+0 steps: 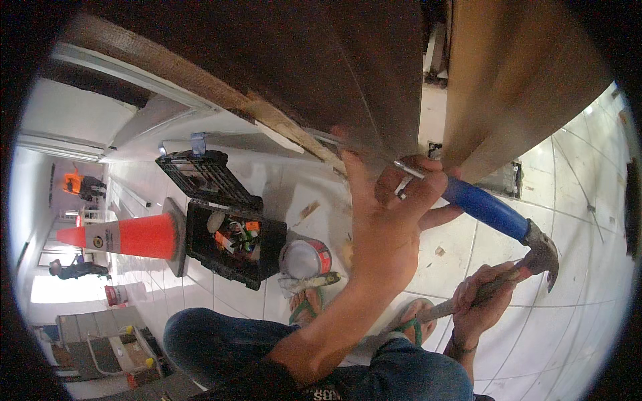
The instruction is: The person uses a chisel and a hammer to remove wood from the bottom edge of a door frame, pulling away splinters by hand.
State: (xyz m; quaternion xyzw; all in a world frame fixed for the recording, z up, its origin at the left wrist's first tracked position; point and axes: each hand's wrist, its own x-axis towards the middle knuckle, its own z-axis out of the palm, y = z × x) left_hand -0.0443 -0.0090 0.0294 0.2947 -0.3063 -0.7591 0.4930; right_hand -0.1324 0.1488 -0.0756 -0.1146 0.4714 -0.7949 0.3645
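My left hand (pixel 401 207), a ring on one finger, grips a blue-handled tool (pixel 485 207) with a silver shank. Whether it is a chisel or a screwdriver I cannot tell; its tip is not clear. The shank points toward a dark brown wooden panel (pixel 301 60). Lower right, my right hand (pixel 485 301) is wrapped round the handle of a claw hammer (pixel 543 257). The hammer's striking face meets, or nearly meets, the butt of the blue handle, with the claw turned away. A lighter brown panel (pixel 521 73) stands right of the dark one.
An open black toolbox (pixel 271 260) full of tools stands left, beside an orange traffic cone (pixel 144 237). Near my sandalled foot are a round tub (pixel 304 259) and a paint roller (pixel 311 284). A folded ladder (pixel 120 351) lies lower left. Two people are far off left.
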